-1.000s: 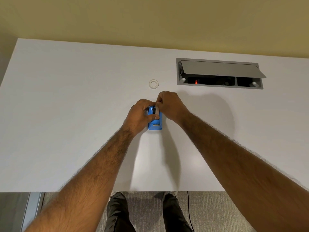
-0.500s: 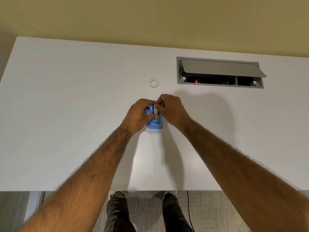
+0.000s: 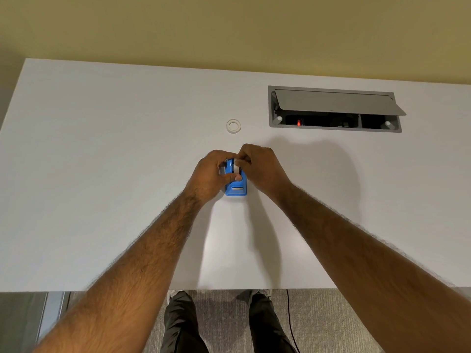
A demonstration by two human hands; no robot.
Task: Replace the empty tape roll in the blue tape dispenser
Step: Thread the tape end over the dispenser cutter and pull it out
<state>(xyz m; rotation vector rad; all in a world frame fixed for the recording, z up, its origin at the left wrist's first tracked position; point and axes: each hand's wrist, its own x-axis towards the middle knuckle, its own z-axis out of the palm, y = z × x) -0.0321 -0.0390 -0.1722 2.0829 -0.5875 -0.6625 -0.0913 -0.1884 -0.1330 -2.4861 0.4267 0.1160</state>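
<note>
Left hand (image 3: pixel 211 174) grips the blue tape dispenser (image 3: pixel 236 186) on the worktop (image 3: pixel 102 174); right hand (image 3: pixel 260 166) fingers pinch its tape roll (image 3: pixel 237 168). Empty core (image 3: pixel 233 126) lies at 12 o'clock.

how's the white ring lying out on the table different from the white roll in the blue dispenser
The thin white ring lies flat and untouched on the white table, its hole facing up; the white tape roll stands on edge in the blue plastic tape dispenser. The ring lies apart beyond the hands; the roll is pinched by the right hand while the left hand grips the dispenser. Both are white and round.
</note>
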